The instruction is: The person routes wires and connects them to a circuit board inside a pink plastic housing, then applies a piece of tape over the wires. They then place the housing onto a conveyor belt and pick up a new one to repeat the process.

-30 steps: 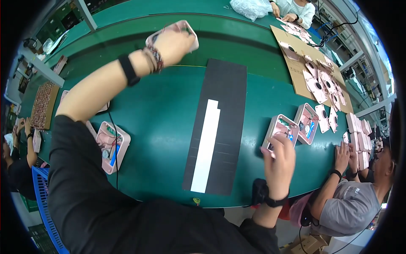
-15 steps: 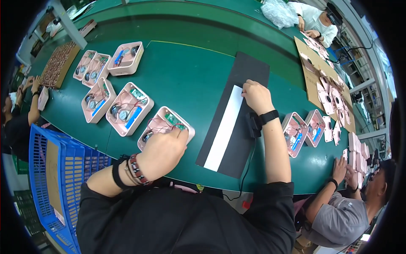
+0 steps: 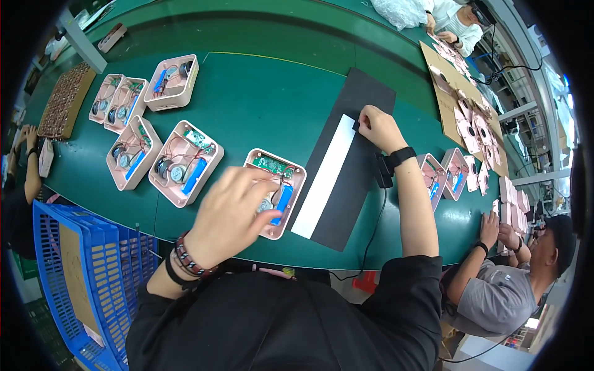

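Observation:
My left hand (image 3: 230, 207) is over a pink open housing (image 3: 299, 188), its thumb and fingers apart. Inside that housing lie a green circuit board (image 3: 270, 164), thin wires and a blue battery (image 3: 284, 203); the hand hides its left part. Whether the fingertips touch the wires or the battery, I cannot tell. My right hand (image 3: 379, 128) is closed, thumb against curled fingers, beside the far end of a long white strip (image 3: 325, 182). Anything in its fingers is hidden. The strip lies on a black mat (image 3: 340, 213); its far right corner looks stepped.
Several pink housings with wired parts stand left, one housing (image 3: 187, 164) nearest. Two more housings, including one (image 3: 455, 174), stand right. A cabled black device (image 3: 383, 171) sits by my right wrist. A blue crate (image 3: 114, 272) is lower left. Co-workers handle pink parts at right.
The nearest housing has turned and shifted right, beside the mat. My left hand's pinch has loosened and its fingers have spread. My right hand has moved slightly right, off the strip's end.

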Tool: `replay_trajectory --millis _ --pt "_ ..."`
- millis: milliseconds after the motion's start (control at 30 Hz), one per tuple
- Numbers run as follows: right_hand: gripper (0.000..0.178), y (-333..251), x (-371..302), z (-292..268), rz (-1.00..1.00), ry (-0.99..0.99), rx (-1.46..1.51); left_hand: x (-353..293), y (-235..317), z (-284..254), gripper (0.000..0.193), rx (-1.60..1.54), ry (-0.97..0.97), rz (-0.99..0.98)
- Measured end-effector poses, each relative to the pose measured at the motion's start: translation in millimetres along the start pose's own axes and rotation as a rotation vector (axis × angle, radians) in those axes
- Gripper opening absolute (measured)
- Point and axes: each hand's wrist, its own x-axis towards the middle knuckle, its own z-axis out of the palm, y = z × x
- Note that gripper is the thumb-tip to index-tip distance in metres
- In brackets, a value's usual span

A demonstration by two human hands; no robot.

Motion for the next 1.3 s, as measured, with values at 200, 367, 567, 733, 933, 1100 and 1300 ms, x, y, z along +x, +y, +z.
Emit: replay_trajectory --millis 200,367,567,733,933,1100,1300 --pt "0.009 -6 3 -9 -0.011 -0.088 0.13 -39 -15 -10 0.049 -0.058 -0.124 -0.239" --pt "0.007 -4 1 -12 -0.058 -0.125 0.036 -46 -19 -5 0.048 -0.112 -0.139 -0.215" --pt "0.011 -6 -6 -36 0.209 -0.23 0.262 -46 -15 14 0.042 -0.303 -0.136 -0.408" --pt "0.019 -71 -32 -70 0.004 0.12 0.232 -36 -13 14 0.036 -0.29 0.004 -0.364" --pt "0.035 -211 -74 -88 -0.403 0.181 0.352 -7 12 -8 0.028 -0.576 -0.059 -0.232" --pt "0.039 -227 -89 -72 -0.346 0.237 0.422 -17 16 7 0.024 -0.687 -0.086 -0.141" --pt "0.044 -229 -100 -60 -0.198 0.291 0.539 -28 11 17 0.02 -0.692 -0.093 -0.068"
